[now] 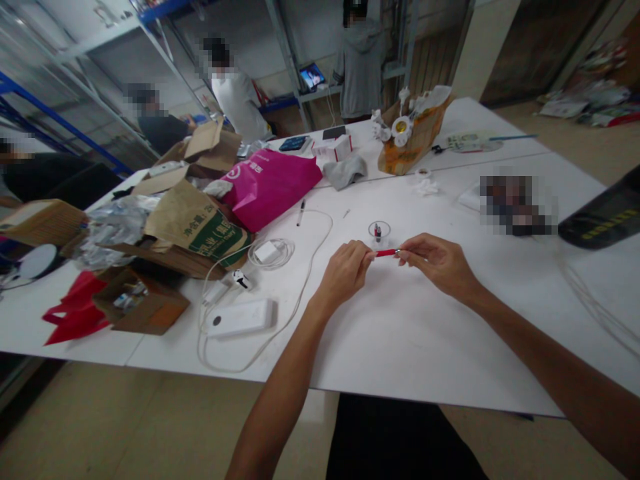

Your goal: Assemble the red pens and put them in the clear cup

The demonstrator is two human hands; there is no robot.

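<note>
Both of my hands meet over the white table [410, 333] and pinch a thin red stick-like object [385, 253] with a metal tip at its right end. My left hand [345, 272] grips its left end with curled fingers. My right hand [436, 261] pinches the right end between thumb and fingertips. Just behind the red object stands a small clear round dish [379, 231] with a small dark and red piece inside.
A white power bank [240, 318] with a looping white cable [300, 280], a charger [267, 252], a pen [301, 212], a pink bag [270, 183], brown paper bags and cardboard boxes [190, 227] lie left. A black device [600, 217] sits right. Several people stand at the shelves behind.
</note>
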